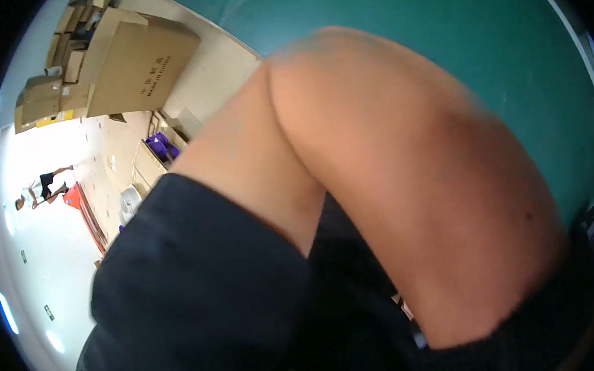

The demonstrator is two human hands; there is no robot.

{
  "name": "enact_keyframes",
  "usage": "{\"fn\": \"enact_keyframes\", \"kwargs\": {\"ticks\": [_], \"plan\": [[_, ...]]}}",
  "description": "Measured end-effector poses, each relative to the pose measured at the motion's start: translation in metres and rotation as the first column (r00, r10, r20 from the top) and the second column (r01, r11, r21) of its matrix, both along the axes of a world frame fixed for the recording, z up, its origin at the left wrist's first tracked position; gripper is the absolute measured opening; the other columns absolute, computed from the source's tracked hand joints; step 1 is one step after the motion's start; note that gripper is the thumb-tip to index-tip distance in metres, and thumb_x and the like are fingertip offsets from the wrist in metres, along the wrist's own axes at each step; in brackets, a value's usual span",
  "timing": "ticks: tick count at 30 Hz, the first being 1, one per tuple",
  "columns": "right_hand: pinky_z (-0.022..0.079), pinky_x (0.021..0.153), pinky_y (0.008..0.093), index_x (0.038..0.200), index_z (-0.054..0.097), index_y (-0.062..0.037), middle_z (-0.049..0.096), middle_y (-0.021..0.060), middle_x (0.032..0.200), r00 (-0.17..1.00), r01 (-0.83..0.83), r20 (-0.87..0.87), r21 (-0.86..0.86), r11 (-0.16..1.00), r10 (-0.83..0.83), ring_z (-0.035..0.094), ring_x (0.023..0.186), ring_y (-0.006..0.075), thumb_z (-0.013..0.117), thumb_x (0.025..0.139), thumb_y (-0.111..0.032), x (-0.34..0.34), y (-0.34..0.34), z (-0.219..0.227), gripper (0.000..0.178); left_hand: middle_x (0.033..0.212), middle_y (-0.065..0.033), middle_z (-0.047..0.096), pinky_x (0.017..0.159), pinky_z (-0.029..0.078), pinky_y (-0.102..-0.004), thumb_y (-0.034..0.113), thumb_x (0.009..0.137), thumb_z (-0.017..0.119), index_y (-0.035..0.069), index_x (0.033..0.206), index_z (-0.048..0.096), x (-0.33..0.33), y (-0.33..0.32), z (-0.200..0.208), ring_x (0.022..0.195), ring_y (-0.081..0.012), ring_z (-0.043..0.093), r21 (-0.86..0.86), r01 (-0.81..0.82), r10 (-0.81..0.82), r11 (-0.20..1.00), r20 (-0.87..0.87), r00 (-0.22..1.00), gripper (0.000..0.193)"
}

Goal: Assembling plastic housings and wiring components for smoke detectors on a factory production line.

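A bare bent limb [406, 164], apparently an arm folded at the elbow, fills the middle of the head view and is blurred by closeness. Black cloth [193, 275], like a short sleeve, covers its left part, and more dark cloth or shadow closes off its lower right end. Neither my left hand nor my right hand shows, so what they hold or touch is hidden. Whose limb it is I cannot tell.
The view is tipped sideways. A large brown cardboard box [140, 62] stands upper left beside stacked cartons [70, 46]. Purple parts [162, 147] and a round whitish item [130, 200] lie near the black cloth. A distant person [36, 193] appears far left. Green floor [508, 53] spreads behind.
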State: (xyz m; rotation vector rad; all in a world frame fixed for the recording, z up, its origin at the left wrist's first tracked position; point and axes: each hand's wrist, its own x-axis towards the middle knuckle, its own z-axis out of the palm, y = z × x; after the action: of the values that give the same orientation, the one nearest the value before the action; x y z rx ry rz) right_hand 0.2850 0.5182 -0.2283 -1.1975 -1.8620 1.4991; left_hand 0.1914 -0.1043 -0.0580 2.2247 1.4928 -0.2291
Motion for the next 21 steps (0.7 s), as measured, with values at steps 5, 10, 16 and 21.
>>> {"fn": "enact_keyframes", "kwargs": {"ticks": [5,10,16,21], "plan": [[0.055,0.058,0.0283,0.105,0.055,0.008,0.067,0.0165,0.091,0.999,0.03,-0.039,0.13,0.991,-0.025,0.067,0.072,0.0224,0.051,0.092,-0.03,0.002,0.004,0.022,0.041,0.089,-0.0097,0.052,0.076,0.03,-0.0417,0.024,0.081,0.054,0.0,0.102,0.049,0.012,0.003,-0.006,0.084,-0.021,0.047,0.051,-0.007,0.006,0.999,0.026,1.0,0.032],[0.056,0.058,0.0272,0.116,0.045,0.011,0.066,0.0186,0.096,0.977,0.038,-0.215,0.157,0.987,-0.003,0.068,0.075,0.0259,0.048,0.094,-0.027,-0.028,-0.118,-0.011,0.044,0.08,-0.0065,0.051,0.068,0.032,-0.0356,0.022,0.077,0.056,0.001,0.092,0.051,0.019,0.034,-0.001,0.075,-0.0178,0.046,0.057,0.026,-0.021,0.998,-0.089,0.996,0.027],[0.058,0.057,0.0315,0.102,0.044,0.0222,0.065,0.0246,0.091,0.995,0.013,-0.097,0.179,0.984,0.005,0.068,0.072,0.0292,0.051,0.088,-0.012,-0.022,-0.123,0.073,0.038,0.068,-0.0027,0.05,0.058,0.035,-0.0282,0.02,0.072,0.058,0.002,0.081,0.054,0.03,0.035,0.037,0.063,-0.0139,0.046,0.195,0.026,0.013,0.98,-0.196,0.981,0.021],[0.056,0.077,0.0368,0.1,0.05,0.0157,0.061,0.0272,0.1,0.873,0.306,-0.388,-0.036,0.951,-0.295,0.065,0.083,0.0333,0.048,0.087,-0.012,-0.032,-0.152,0.06,0.031,0.066,-0.0084,0.057,0.052,0.039,-0.0261,0.016,0.066,0.061,0.003,0.071,0.061,0.023,0.027,0.045,0.059,-0.0154,0.053,0.451,-0.127,0.196,0.883,-0.108,0.975,0.014]]}}
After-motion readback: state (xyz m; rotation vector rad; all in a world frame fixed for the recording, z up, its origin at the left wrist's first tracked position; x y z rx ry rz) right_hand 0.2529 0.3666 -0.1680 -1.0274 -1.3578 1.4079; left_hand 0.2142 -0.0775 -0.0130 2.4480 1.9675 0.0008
